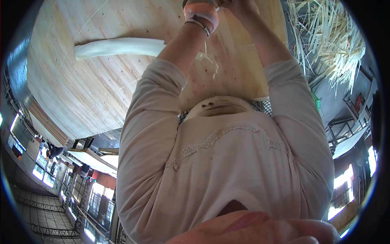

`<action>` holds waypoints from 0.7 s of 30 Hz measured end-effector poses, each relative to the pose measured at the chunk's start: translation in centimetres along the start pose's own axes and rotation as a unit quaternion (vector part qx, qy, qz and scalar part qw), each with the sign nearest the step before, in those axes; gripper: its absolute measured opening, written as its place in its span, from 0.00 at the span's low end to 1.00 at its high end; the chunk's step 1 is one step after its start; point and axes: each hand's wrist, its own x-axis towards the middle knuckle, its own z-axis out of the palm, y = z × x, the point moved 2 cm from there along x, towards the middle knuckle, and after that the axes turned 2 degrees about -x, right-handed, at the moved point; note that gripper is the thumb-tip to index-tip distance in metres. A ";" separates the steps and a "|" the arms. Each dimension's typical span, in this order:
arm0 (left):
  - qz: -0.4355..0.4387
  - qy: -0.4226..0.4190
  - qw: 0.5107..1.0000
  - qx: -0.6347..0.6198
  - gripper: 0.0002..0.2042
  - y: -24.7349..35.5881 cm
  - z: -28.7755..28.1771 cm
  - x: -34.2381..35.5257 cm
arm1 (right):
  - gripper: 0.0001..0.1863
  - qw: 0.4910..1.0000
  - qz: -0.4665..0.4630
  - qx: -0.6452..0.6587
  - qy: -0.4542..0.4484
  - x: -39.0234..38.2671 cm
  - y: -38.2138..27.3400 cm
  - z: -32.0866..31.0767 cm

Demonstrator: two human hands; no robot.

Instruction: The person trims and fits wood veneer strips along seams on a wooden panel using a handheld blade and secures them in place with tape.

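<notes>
At the top edge, my left hand (pixel 201 13), in an orange-and-white glove with a bracelet at the wrist, is closed around something dark that I cannot make out. Just right of it, my bare right hand (pixel 239 7) has its fingers bent together near a small pale piece, partly out of view. Thin pale strips (pixel 213 65) lie on the light wooden panel (pixel 93 89) below my hands. A long, slightly curved white piece (pixel 118 48) lies on the panel left of my left forearm.
A tangled heap of pale strips (pixel 333 40) is at the upper right, beside dark metal frames (pixel 345 118). Stacked boards (pixel 48 126) sit at the left. Farther back at the lower left, a person in dark clothes (pixel 54 151) appears near windows.
</notes>
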 end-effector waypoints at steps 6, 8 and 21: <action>0.238 -0.260 0.924 0.150 0.14 3.4 -3.4 -5.0 | 0.27 0.993 -0.036 0.080 0.077 0.2 2.1 1.2; -0.025 -0.262 0.964 -0.036 0.14 3.0 -9.3 -7.8 | 0.26 0.987 -0.066 0.116 0.085 -2.7 2.3 0.1; -0.164 -0.193 0.957 -0.140 0.26 -10.3 1.2 -31.8 | 0.31 0.990 0.063 -0.066 -0.106 -29.6 11.9 7.0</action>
